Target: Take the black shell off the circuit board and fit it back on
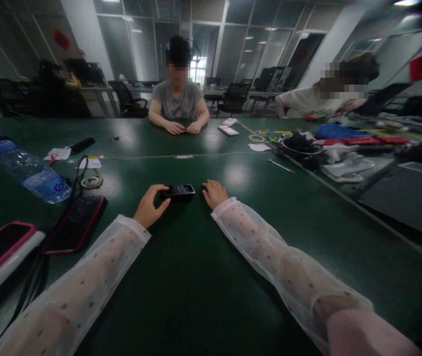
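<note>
A small black box (180, 193) with a greyish, lit-looking top face lies on the green table in front of me. My left hand (152, 203) grips its left end, with the thumb on the near side and the fingers at the far side. To the right of the box, a small gap away, my right hand (215, 194) rests on the table. Its fingers are loosely bent and slightly apart, and I see nothing in them. Sheer white dotted sleeves cover both forearms.
At left are a water bottle (32, 173), a red-edged phone (75, 225), another phone (1, 247), black cables and a tape roll (91, 182). A wrench (281, 165) lies at right, near cluttered cables and tools. A person (178, 101) sits opposite; another leans at right.
</note>
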`<state>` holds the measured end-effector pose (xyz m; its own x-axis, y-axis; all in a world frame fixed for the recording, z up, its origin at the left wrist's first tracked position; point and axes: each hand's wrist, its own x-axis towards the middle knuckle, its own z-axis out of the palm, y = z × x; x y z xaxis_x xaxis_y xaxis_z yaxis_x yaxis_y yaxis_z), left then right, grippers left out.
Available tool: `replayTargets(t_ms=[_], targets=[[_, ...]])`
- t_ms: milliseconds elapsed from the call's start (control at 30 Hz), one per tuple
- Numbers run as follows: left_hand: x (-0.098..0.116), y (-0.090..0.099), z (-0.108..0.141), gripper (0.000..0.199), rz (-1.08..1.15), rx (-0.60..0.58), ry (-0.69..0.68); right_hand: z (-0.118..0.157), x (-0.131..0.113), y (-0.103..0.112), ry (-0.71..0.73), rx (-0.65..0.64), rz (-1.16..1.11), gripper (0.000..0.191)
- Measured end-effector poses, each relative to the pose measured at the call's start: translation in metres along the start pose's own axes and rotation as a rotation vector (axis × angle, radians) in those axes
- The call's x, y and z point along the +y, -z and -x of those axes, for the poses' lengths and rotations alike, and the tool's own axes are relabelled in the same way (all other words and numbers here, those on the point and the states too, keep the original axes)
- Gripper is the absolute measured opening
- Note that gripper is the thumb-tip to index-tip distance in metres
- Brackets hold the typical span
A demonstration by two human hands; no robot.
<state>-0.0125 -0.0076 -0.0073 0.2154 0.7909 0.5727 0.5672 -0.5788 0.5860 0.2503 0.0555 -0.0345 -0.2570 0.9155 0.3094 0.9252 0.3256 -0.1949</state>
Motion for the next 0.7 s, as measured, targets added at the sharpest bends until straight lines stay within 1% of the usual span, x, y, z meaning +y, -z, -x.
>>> replayTargets(t_ms=[67, 100, 167, 233, 300, 467, 700], targets=[[-0.001, 0.000, 0.000, 0.029, 0.021, 0.012, 0.022, 0.000, 0.000, 0.000, 0.000, 0.002, -0.001, 0.034], [-0.002, -0.001, 0.000, 0.031, 0.034, 0.018, 0.039, 0.000, 0.000, -0.001, 0.000, 0.005, -0.002, 0.034], [-0.005, -0.001, 0.000, 0.043, 0.063, 0.018, 0.075, 0.000, 0.001, -0.001, 0.001, 0.010, -0.002, 0.034], [-0.008, -0.002, 0.001, 0.057, 0.077, -0.012, 0.111, 0.000, 0.000, -0.001, -0.001, 0.009, -0.002, 0.034], [-0.011, -0.002, 0.002, 0.065, 0.070, -0.052, 0.143, 0.000, -0.001, 0.000, -0.002, 0.005, -0.005, 0.034], [-0.015, -0.001, 0.003, 0.061, 0.053, -0.114, 0.170, 0.001, -0.003, 0.003, -0.009, -0.012, -0.011, 0.035], [-0.015, -0.002, 0.002, 0.060, 0.034, -0.105, 0.194, 0.000, -0.001, -0.001, -0.014, 0.009, -0.005, 0.034]])
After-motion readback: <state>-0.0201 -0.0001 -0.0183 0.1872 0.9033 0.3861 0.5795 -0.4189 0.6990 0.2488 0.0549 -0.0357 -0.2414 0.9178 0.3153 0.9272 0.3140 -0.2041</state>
